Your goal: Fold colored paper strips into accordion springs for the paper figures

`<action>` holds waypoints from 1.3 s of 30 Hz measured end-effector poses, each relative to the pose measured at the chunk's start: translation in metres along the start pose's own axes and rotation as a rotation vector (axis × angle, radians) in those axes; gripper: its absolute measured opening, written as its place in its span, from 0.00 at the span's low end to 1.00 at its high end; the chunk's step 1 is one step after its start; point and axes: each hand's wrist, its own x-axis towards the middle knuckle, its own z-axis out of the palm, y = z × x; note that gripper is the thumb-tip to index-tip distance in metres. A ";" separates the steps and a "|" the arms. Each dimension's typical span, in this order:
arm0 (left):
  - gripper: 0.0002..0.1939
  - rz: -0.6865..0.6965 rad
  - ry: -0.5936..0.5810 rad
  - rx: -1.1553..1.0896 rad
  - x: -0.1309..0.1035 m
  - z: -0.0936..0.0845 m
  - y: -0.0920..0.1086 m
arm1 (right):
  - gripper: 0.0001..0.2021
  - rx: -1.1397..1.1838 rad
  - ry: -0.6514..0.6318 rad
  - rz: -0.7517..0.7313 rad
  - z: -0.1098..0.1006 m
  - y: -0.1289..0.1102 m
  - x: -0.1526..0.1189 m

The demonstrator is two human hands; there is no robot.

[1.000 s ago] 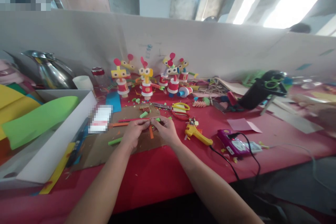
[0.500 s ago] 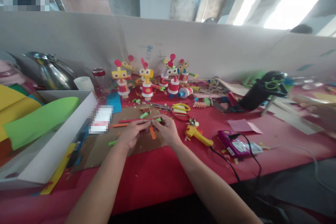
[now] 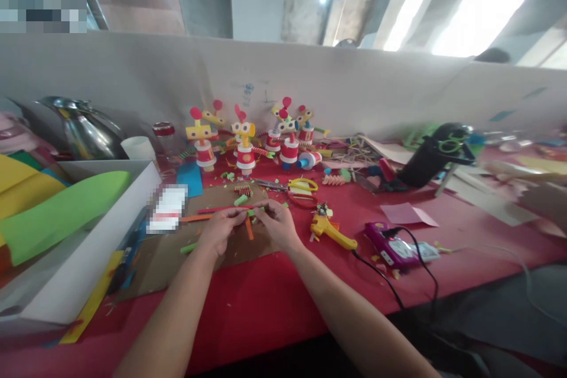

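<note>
Left hand (image 3: 222,229), right hand (image 3: 275,225), both pinching narrow green-and-orange paper strips (image 3: 250,230), flat brown cardboard (image 3: 155,269) beneath

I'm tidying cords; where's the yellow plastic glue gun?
In the head view, the yellow plastic glue gun lies right of centre on the red tabletop, between the right hand and the purple power strip.

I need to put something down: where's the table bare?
The red tabletop looks mostly bare in front of the cardboard, between the forearms. A smaller patch lies between the glue gun and pink paper. Around the left hand and right hand it is crowded with paper strips, and behind them with scissors and figures.
</note>
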 end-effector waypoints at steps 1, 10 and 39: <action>0.12 0.007 0.024 0.011 0.001 -0.001 0.000 | 0.09 0.001 0.006 -0.008 0.000 0.001 0.000; 0.09 0.018 0.162 -0.031 0.009 -0.009 -0.002 | 0.09 -0.083 0.212 -0.095 -0.004 0.001 0.000; 0.10 -0.066 0.054 -0.197 0.004 -0.007 -0.001 | 0.11 -0.643 -0.107 -0.717 -0.020 0.001 0.005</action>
